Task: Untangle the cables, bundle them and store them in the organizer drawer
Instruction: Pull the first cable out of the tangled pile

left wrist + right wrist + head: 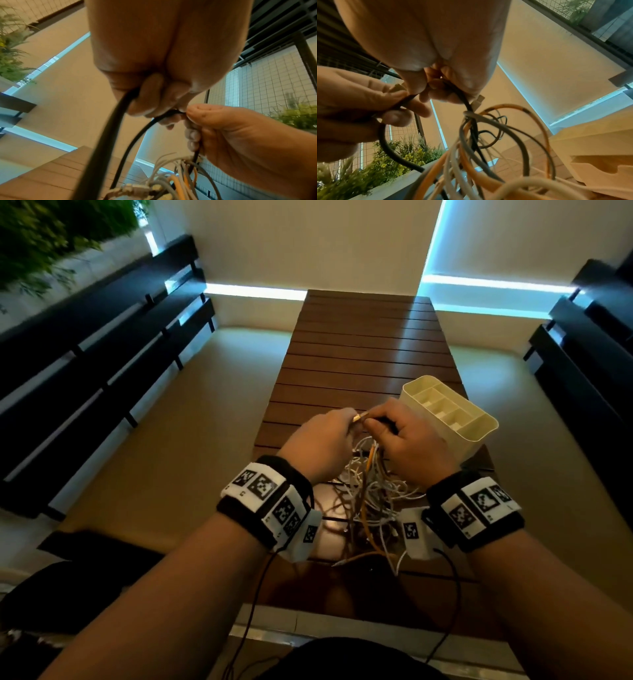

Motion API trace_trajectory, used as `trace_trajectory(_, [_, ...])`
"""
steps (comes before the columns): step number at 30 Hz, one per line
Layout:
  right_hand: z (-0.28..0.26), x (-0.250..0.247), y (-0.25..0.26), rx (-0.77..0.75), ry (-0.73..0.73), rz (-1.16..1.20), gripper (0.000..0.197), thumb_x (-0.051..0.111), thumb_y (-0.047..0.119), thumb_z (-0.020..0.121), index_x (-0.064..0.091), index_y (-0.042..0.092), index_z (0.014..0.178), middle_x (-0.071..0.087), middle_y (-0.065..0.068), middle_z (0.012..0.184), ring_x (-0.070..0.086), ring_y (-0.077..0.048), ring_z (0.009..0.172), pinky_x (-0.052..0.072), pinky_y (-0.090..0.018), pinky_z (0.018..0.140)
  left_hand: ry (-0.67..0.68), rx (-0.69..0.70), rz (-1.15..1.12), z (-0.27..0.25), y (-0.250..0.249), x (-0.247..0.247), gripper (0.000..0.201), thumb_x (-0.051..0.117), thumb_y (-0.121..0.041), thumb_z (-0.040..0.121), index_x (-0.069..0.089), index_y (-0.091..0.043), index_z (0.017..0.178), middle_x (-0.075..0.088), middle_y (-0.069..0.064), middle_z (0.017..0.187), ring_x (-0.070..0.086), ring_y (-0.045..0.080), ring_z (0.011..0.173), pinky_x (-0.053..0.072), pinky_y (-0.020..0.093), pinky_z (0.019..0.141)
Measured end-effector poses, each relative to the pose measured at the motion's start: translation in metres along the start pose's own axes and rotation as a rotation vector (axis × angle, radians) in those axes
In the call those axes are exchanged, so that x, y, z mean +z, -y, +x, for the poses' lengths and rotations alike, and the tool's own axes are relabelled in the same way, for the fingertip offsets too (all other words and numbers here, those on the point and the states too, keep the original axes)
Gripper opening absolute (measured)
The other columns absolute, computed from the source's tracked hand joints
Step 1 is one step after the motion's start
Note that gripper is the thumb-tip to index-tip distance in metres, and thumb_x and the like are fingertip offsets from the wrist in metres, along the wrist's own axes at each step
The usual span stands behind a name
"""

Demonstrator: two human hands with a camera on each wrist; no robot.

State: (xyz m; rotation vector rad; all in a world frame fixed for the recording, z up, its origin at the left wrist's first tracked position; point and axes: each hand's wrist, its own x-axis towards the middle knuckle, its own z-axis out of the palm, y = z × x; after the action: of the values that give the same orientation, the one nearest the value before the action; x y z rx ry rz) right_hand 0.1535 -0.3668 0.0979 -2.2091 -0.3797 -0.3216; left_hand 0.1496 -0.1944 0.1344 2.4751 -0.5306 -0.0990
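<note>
Early going: both hands hold one black cable point(120, 135) above the tangle point(370, 494) on the table point(363, 344), left hand point(318, 440) and right hand point(414, 443) pinching it; nothing is bundled, and the organizer point(448, 412) beside them looks empty

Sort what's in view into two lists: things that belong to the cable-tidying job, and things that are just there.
Part of the job:
- black cable, held by both the left hand and the right hand
- tangled cables on the table
- cream organizer, its compartments with nothing showing in them

Just there:
- dark benches
- green plants
</note>
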Motion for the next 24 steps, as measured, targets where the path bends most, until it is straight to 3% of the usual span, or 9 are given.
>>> trace_trajectory(3, [-0.007, 0.004, -0.007, 0.045, 0.076, 0.046, 0.005, 0.055, 0.022, 0.100, 0.059, 0.021, 0.103, 0.059, 0.007, 0.089, 0.056, -0.004, 0.078, 0.043, -0.015, 0.065, -0.078, 0.041, -0.043, 0.001, -0.006, -0.004, 0.023, 0.044, -0.022, 0.103, 0.051, -0.023, 0.081, 0.053, -0.006, 0.074, 0.049, 0.011, 0.064, 0.029, 0.030, 0.056])
trace_trajectory(7, [-0.014, 0.018, -0.029, 0.114, 0.154, 0.002, 0.003, 0.056, 0.014, 0.098, 0.056, 0.017, 0.099, 0.050, 0.011, 0.091, 0.052, 0.009, 0.079, 0.041, -0.006, 0.068, -0.162, 0.033, -0.391, 0.000, -0.014, -0.013, 0.025, 0.044, -0.021, 0.105, 0.054, -0.021, 0.082, 0.058, -0.010, 0.075, 0.055, 0.009, 0.065, 0.047, 0.030, 0.057])
trace_trajectory(9, [-0.012, 0.020, -0.041, 0.140, 0.172, -0.092, 0.005, 0.056, 0.015, 0.099, 0.056, 0.020, 0.096, 0.047, 0.012, 0.093, 0.050, 0.004, 0.082, 0.040, -0.010, 0.074, -0.206, -0.006, -0.607, -0.004, -0.015, -0.015, 0.022, 0.042, -0.020, 0.106, 0.055, -0.016, 0.088, 0.057, -0.013, 0.069, 0.052, -0.002, 0.054, 0.042, 0.022, 0.047])
trace_trajectory(11, [-0.012, 0.016, -0.048, 0.180, 0.143, -0.143, 0.007, 0.053, 0.018, 0.100, 0.056, 0.020, 0.095, 0.049, 0.009, 0.096, 0.049, -0.002, 0.082, 0.042, -0.022, 0.076, -0.286, -0.058, -0.827, -0.006, -0.012, -0.025, 0.021, 0.040, -0.019, 0.106, 0.055, -0.010, 0.095, 0.054, -0.015, 0.063, 0.045, -0.004, 0.043, 0.034, 0.013, 0.044])
trace_trajectory(14, [-0.011, 0.004, -0.049, 0.221, 0.076, -0.106, 0.009, 0.053, 0.024, 0.100, 0.057, 0.026, 0.092, 0.057, 0.005, 0.093, 0.052, -0.003, 0.080, 0.039, -0.022, 0.070, -0.348, -0.104, -0.670, -0.007, 0.000, -0.039, 0.023, 0.040, -0.021, 0.106, 0.057, -0.010, 0.096, 0.052, -0.009, 0.069, 0.042, -0.003, 0.044, 0.034, 0.011, 0.043])
trace_trajectory(16, [-0.008, -0.004, -0.042, 0.265, 0.066, -0.071, 0.003, 0.058, 0.033, 0.097, 0.058, 0.030, 0.098, 0.060, 0.005, 0.096, 0.057, -0.006, 0.085, 0.045, -0.025, 0.072, -0.324, -0.126, -0.491, -0.007, 0.008, -0.040, 0.025, 0.039, -0.022, 0.107, 0.059, -0.011, 0.094, 0.051, -0.004, 0.072, 0.042, -0.004, 0.046, 0.032, 0.009, 0.044])
trace_trajectory(17, [-0.007, -0.007, -0.039, 0.276, 0.067, -0.057, 0.011, 0.062, 0.036, 0.095, 0.058, 0.030, 0.103, 0.061, 0.007, 0.098, 0.059, -0.007, 0.089, 0.048, -0.027, 0.076, -0.311, -0.139, -0.446, -0.008, 0.011, -0.038, 0.026, 0.039, -0.022, 0.107, 0.059, -0.010, 0.095, 0.051, -0.003, 0.072, 0.042, -0.005, 0.046, 0.032, 0.008, 0.044])
trace_trajectory(21, [-0.009, -0.015, -0.024, 0.261, 0.063, -0.114, 0.039, 0.068, 0.040, 0.091, 0.055, 0.027, 0.125, 0.052, 0.011, 0.113, 0.052, -0.005, 0.103, 0.041, -0.015, 0.081, -0.165, -0.188, -0.343, -0.010, 0.020, -0.024, 0.028, 0.041, -0.024, 0.106, 0.061, -0.014, 0.090, 0.053, -0.003, 0.071, 0.043, 0.001, 0.049, 0.030, 0.011, 0.041])
trace_trajectory(24, [-0.012, -0.017, -0.007, 0.169, 0.052, -0.181, 0.045, 0.064, 0.041, 0.092, 0.052, 0.029, 0.134, 0.046, 0.010, 0.120, 0.049, -0.006, 0.108, 0.041, -0.020, 0.084, -0.026, -0.162, -0.344, -0.013, 0.018, -0.011, 0.030, 0.042, -0.025, 0.106, 0.061, -0.017, 0.083, 0.053, -0.003, 0.067, 0.038, 0.000, 0.042, 0.032, 0.017, 0.045])
